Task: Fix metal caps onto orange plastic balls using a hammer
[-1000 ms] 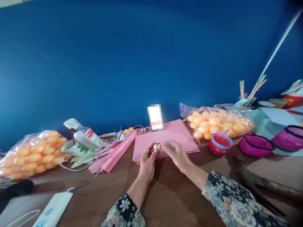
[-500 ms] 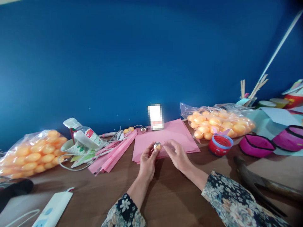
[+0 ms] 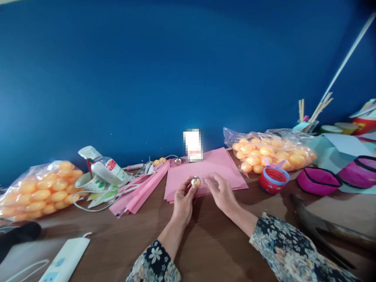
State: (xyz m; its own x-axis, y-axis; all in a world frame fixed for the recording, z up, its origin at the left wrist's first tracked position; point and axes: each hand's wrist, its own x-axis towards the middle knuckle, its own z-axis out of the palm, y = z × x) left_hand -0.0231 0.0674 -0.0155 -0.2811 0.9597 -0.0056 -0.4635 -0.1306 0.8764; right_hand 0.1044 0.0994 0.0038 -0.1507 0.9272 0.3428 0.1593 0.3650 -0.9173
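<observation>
Between the thumb and fingers of my left hand point(image 3: 182, 199) is a small shiny metallic ball point(image 3: 195, 181), held just above the near edge of the pink paper sheets point(image 3: 211, 166). Close to its right, my right hand point(image 3: 220, 192) has its thumb and forefinger pinched together. A tiny thing seems to be at those fingertips, too small to make out. A slight gap separates the right fingertips from the ball. Another shiny ball point(image 3: 178, 160) rests behind the paper, near the blue wall.
Bags of orange balls point(image 3: 44, 192) stand at left and right. Left of the paper lie pink strips point(image 3: 147, 188), a spray bottle point(image 3: 107, 168) and cables. To the right are a red cup point(image 3: 273, 182), a magenta fabric container point(image 3: 319, 182) and a hammer-like tool point(image 3: 329, 225). A power strip point(image 3: 66, 260) lies front left.
My right hand has shifted very slightly, its fingertips still pinched beside the ball. The left hand and the ball look unmoved.
</observation>
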